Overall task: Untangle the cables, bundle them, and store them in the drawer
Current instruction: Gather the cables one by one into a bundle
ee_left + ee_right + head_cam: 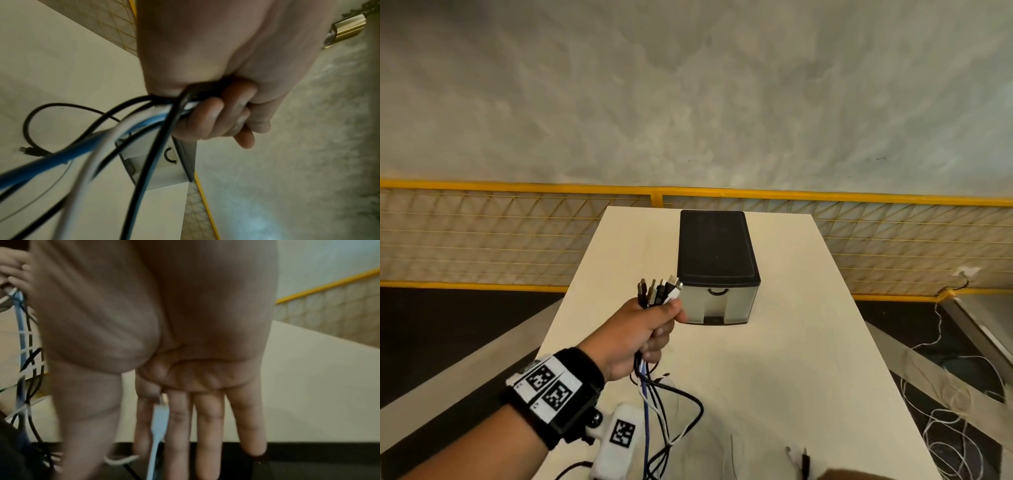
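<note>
My left hand (659, 325) grips a bunch of black, white and blue cables (654, 401) just below their plugs (659, 291), which stick up out of the fist. The loose lengths hang down to the table, and in the left wrist view the fingers (216, 116) curl round the cables (115, 139). The drawer unit (717, 253), black-topped with a grey front and a shut drawer (717, 305), stands just right of the plugs. My right hand (195, 426) points down over the table's near edge with straight fingers. A white connector (161, 415) lies between its index and middle fingers.
The cream table (791, 342) is narrow, with dark floor on both sides. A yellow mesh fence (517, 236) runs behind it. Thin white cords (945, 418) lie on the floor at right. One black plug end (28, 150) rests on the tabletop.
</note>
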Available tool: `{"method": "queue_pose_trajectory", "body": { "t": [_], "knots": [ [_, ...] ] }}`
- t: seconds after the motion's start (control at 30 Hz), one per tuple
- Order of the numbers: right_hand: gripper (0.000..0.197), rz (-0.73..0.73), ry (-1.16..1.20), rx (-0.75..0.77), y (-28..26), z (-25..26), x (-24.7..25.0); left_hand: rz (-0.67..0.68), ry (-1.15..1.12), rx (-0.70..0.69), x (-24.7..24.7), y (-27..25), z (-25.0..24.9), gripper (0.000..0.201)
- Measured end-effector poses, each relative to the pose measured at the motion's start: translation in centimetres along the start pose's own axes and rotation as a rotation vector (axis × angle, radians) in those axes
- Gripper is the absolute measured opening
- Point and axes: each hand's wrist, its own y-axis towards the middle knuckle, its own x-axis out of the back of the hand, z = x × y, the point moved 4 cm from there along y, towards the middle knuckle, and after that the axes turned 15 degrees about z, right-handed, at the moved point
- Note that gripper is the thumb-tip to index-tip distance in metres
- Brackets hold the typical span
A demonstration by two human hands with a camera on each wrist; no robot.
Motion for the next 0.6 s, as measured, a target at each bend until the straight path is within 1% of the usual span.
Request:
{"method": "queue_pose_trajectory", "body": {
  "t": [0.07,0.1,0.13,0.2,0.23,0.27,0.3,0.33,0.4,0.43,0.47,0.5,0.57,0.6],
  "knots": [
    [0.024,-0.021,0.033,0.064,-1.0,1.0,0.7,0.034,0.011,0.008,-0.5,-0.1,-0.2,0.026],
    [0.031,-0.043,0.046,0.096,-1.6,1.5,1.2,0.058,0.019,0.010,-1.1,0.0,-0.3,0.026],
    [0.040,-0.111,0.043,0.114,-1.9,2.3,2.0,0.082,0.029,0.011,-1.7,0.1,-0.4,0.027],
    [0.056,-0.349,0.066,0.207,-2.9,4.8,4.4,0.133,0.042,0.003,-3.2,0.4,-0.6,0.028],
    [0.059,-0.463,0.159,0.301,-3.5,6.5,5.6,0.159,0.040,-0.009,-3.9,0.5,-0.9,0.028],
    [0.059,-0.520,0.288,0.416,-4.0,8.3,6.8,0.186,0.035,-0.029,-4.8,0.6,-1.2,0.028],
    [0.060,-0.501,0.404,0.536,-4.5,10.6,7.6,0.209,0.029,-0.059,-5.7,0.7,-1.6,0.028],
    [0.061,-0.431,0.494,0.677,-5.1,13.0,8.3,0.223,0.034,-0.094,-6.5,0.8,-2.3,0.028],
    [0.058,-0.303,0.639,0.926,-6.1,17.1,8.7,0.204,0.086,-0.159,-7.7,1.0,-3.7,0.029],
    [0.058,-0.280,0.725,1.012,-6.4,18.3,8.9,0.185,0.119,-0.185,-8.1,1.0,-4.5,0.030],
    [0.059,-0.270,0.800,1.057,-6.6,19.2,9.2,0.169,0.132,-0.203,-8.3,1.0,-5.3,0.030],
    [0.059,-0.265,0.847,1.070,-6.7,19.8,9.4,0.159,0.138,-0.217,-8.4,1.1,-6.0,0.031],
    [0.056,-0.234,0.882,1.049,-6.5,20.5,9.6,0.137,0.179,-0.232,-8.4,1.2,-7.3,0.032],
    [0.050,-0.219,0.856,1.016,-6.2,20.6,9.5,0.130,0.188,-0.250,-8.4,1.3,-8.0,0.032]
  ]
}}
